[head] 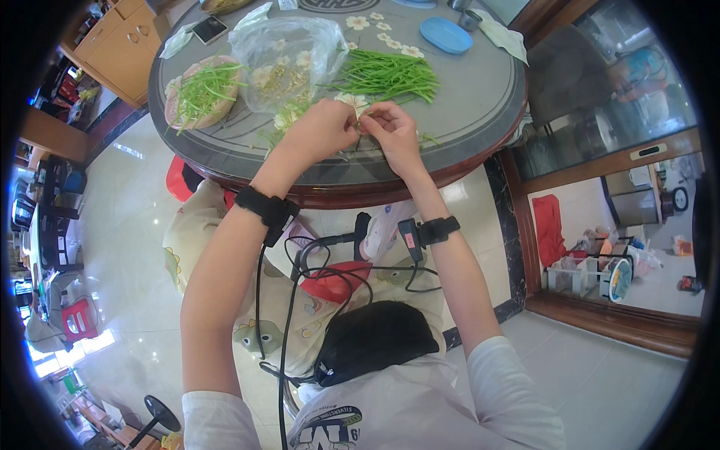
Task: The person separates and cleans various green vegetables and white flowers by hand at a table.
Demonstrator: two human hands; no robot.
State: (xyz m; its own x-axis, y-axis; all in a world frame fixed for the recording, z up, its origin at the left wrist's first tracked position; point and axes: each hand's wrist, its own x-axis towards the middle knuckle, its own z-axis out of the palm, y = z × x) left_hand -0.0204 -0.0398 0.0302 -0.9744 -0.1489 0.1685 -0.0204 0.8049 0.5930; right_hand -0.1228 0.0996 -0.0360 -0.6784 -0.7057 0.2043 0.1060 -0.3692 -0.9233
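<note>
My left hand (332, 125) and my right hand (391, 126) meet over the near part of the round table (450, 160). Their fingertips pinch a small green piece, mostly hidden by the fingers. Just beyond my right hand lies a pile of long green stems (388, 76). Past my left hand spreads a clear plastic bag (287, 42) with small yellowish bits in it. Left of the bag, a pinkish basket (216, 115) holds green stem pieces (205, 90). Loose leafy scraps (273, 136) lie beside my left hand.
A blue plastic dish (446, 35) and a metal cup (469, 20) stand at the back right. A phone (210, 30) lies at the back left, near crumpled tissues. Black cables (337, 270) hang between my forearms, above my lap. The table's rounded wooden edge is below my wrists.
</note>
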